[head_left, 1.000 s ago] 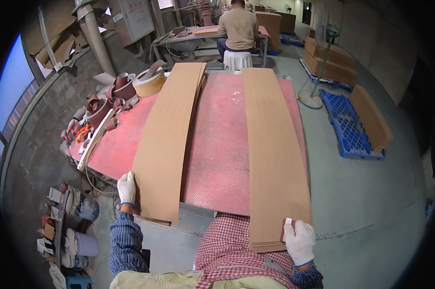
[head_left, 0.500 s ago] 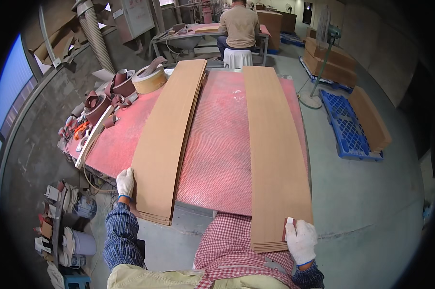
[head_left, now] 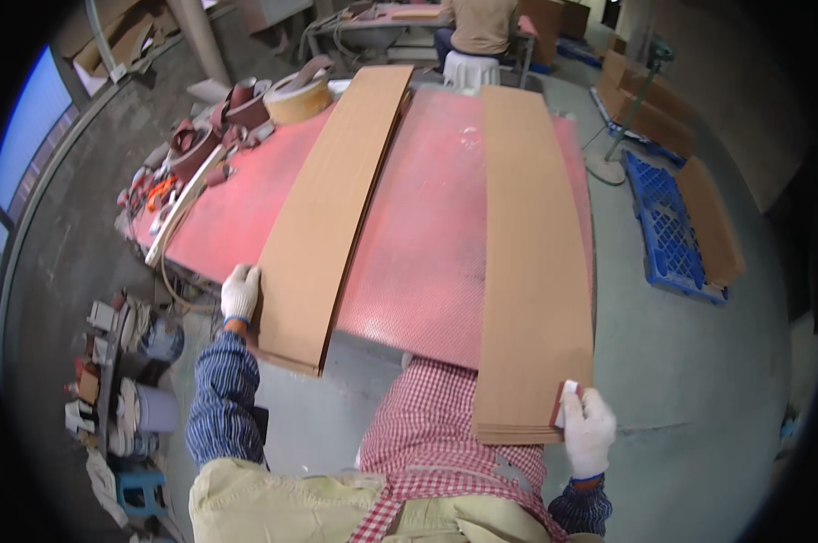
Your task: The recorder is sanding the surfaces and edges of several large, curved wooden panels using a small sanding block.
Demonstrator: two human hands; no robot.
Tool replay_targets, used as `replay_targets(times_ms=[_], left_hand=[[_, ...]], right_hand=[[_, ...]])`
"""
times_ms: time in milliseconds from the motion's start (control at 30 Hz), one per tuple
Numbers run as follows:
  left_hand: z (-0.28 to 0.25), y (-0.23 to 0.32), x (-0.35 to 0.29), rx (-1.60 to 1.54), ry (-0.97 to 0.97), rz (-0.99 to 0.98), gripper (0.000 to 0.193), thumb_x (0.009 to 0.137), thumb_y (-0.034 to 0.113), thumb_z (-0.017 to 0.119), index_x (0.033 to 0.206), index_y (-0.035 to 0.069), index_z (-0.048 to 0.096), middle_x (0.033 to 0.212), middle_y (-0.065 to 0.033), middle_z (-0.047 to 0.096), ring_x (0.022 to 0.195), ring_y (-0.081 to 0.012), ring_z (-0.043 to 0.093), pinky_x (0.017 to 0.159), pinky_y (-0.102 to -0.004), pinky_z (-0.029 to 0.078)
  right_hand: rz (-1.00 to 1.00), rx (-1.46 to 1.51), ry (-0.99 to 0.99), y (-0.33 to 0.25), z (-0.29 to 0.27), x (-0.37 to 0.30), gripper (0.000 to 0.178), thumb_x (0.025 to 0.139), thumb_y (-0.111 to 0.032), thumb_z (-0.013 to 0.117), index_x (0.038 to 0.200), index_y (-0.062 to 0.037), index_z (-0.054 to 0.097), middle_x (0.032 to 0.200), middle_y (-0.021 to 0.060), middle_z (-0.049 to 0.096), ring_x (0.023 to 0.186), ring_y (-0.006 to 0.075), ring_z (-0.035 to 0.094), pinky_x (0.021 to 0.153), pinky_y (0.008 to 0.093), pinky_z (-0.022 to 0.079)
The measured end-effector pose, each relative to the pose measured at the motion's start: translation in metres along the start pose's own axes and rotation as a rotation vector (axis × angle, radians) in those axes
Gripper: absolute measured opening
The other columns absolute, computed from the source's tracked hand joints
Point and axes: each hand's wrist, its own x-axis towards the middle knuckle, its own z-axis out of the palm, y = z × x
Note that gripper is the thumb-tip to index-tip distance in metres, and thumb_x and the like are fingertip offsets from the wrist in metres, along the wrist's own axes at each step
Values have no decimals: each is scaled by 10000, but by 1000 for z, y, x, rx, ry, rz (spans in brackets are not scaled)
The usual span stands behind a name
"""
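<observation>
Two stacks of long brown boards lie lengthwise on a red-topped table (head_left: 418,244), their near ends sticking out past its edge. At the left stack (head_left: 327,217), my left hand (head_left: 240,294), in a white knit glove, has its fingers closed at the outer edge near the close end. My right hand (head_left: 590,430), gloved the same, grips a small sanding pad (head_left: 561,404), reddish-brown with a white part. The pad sits at the near right corner of the right stack (head_left: 531,244). My fingers hide part of the pad.
Sandpaper rolls (head_left: 246,104) and a tape-like roll (head_left: 298,98) crowd the table's far left. Left below is a shelf with buckets (head_left: 155,407) and a blue stool (head_left: 142,493). Rightward, a blue pallet (head_left: 667,226) carries boards. A person (head_left: 481,25) sits ahead on a white stool (head_left: 470,71).
The whole view has shifted, so the table appears higher. My right hand has slid the sanding pad rightward to the board's edge. My left hand keeps its place by the left stack.
</observation>
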Motion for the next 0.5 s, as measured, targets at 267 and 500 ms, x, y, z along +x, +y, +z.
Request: replay_targets(times_ms=[267,500], left_hand=[[-20,5,11,462,108,136,343,848,303,694,1133,112,678,1138,-143,659,1088,-342,606,937,-444,497],[27,189,-87,-305,-45,472,362,926,138,676,1264,23,620,1247,-154,643,1185,-277,603,1028,-357,456]], right_hand=[[259,-40,-119,3,-34,7,320,967,-341,589,993,-24,622,724,158,660,665,291,666,658,389,528],[234,-328,-170,19,-35,-9,371,953,-375,549,1044,-23,621,825,221,693,817,410,682,760,478,530]])
